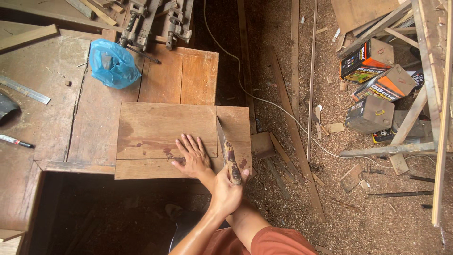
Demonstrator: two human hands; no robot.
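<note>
A: Board [165, 130] is laid flat on the workbench [47, 108], its right end overhanging the near right corner. How is it held?

B: It is pinned by the left hand [192, 158], fingers spread flat. The saw [226, 151] is gripped at its handle by the right hand [228, 189], fist closed.

A: What is required for a clean cut?

B: The blade should be kept upright on the line, with fingers kept left of it.

A woodworking shop. Worn wooden workbench [47, 118] as the anchor: metal clamps [155, 21] at its far edge, steel ruler [23, 89] on its left part, sawdust-covered floor [377, 212] to its right, strewn with offcuts and timber strips [295, 71], tool boxes [377, 80] beyond.
</note>
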